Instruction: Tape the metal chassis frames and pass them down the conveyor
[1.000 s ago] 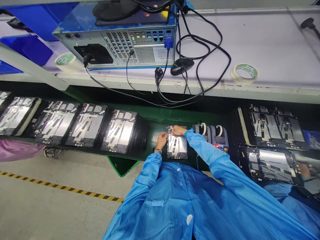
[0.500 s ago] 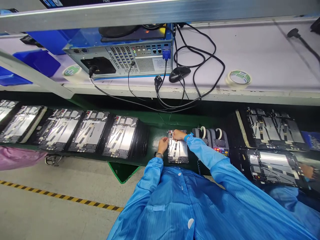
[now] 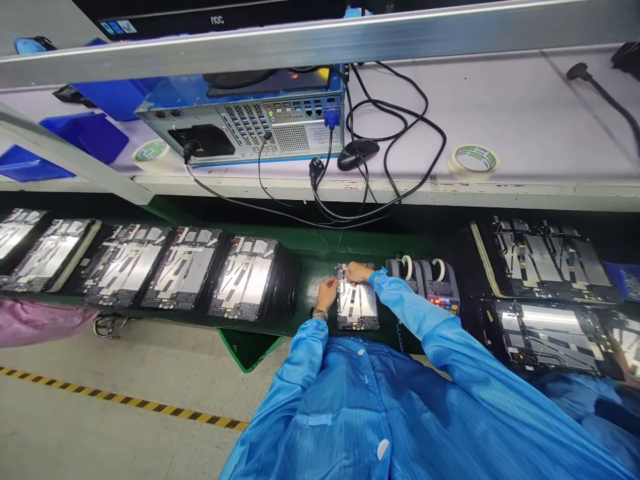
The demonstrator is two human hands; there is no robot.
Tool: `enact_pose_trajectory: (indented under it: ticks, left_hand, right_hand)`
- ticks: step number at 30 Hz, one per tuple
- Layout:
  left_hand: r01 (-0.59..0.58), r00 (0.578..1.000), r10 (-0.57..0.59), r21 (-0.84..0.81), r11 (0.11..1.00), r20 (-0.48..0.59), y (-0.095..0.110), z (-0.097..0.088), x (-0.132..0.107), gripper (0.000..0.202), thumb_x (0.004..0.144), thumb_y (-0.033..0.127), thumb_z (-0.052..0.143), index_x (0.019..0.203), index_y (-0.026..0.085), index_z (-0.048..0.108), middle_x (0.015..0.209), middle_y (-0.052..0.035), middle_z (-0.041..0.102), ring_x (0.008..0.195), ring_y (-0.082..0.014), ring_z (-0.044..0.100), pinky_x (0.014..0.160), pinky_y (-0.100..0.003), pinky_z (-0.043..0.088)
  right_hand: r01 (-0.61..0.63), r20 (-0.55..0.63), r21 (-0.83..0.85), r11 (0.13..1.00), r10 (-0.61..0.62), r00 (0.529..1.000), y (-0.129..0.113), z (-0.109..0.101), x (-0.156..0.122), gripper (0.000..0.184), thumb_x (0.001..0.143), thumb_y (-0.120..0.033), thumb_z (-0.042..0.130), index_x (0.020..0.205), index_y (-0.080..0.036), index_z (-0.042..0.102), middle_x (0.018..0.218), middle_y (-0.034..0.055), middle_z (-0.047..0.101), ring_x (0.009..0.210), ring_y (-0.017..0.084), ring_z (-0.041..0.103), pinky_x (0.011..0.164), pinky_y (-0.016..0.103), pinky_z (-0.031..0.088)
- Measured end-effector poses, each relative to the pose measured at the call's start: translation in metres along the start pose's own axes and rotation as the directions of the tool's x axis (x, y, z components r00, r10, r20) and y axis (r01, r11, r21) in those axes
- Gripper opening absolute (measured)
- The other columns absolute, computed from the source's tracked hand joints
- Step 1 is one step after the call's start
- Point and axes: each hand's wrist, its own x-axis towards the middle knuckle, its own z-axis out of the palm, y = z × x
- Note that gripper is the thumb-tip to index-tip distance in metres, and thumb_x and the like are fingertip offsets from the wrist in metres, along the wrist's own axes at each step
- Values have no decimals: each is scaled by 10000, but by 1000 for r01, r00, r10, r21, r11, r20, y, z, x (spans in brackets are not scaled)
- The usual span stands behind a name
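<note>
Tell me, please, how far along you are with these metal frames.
The frames lined up on the left carry tape strips and look finished, though I can't be sure. In hand is the frame, with the left hand and right hand at its top edge. The frames on the right may be what's left.

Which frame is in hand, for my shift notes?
The frame beside the tape dispensers: right hand on its top end, left hand at its edge; no other has the wearer's hands.
</note>
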Motion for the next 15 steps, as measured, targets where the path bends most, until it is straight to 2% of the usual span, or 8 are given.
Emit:
enact_pose_trajectory:
  ticks: [4, 8, 11, 15]
  left_hand:
    - [-2, 1000, 2, 65, 998, 0, 5, 0, -1, 222, 895, 305, 677, 1011, 129, 745, 1038, -142, 773, 924, -211, 717, 903, -342, 531]
    - [-27, 999, 30, 160, 987, -21, 14, -2, -6, 205, 851, 310, 731, 987, 162, 770, 1024, -167, 771, 1021, -270, 711, 969, -377, 481]
    - [-58, 996, 75, 309, 949, -42, 24, -2, -12, 190, 839, 313, 737, 970, 183, 783, 1014, -199, 764, 1126, -318, 683, 999, -392, 442]
    - [-97, 992, 120, 436, 895, -26, 32, 1, -16, 181, 860, 299, 698, 955, 169, 781, 1023, -242, 744, 1150, -351, 669, 990, -401, 432]
  right_hand:
    - [-22, 1, 7, 1000, 22, 1000, -3, -1, -2, 61, 746, -97, 699, 689, -116, 712, 629, 56, 712, 535, 123, 593, 519, 194, 396]
    - [-36, -16, 27, 999, 36, 999, -6, 0, -4, 80, 744, -82, 702, 678, -127, 694, 635, 54, 714, 533, 128, 601, 519, 199, 406]
    - [-40, -32, 59, 997, 42, 999, -6, 1, -6, 60, 753, -81, 714, 719, -129, 703, 664, 52, 722, 556, 126, 621, 524, 188, 413]
    - [-49, -63, 93, 994, 55, 996, -5, 2, -11, 50, 744, -90, 748, 763, -128, 723, 675, 57, 721, 584, 137, 636, 537, 192, 426]
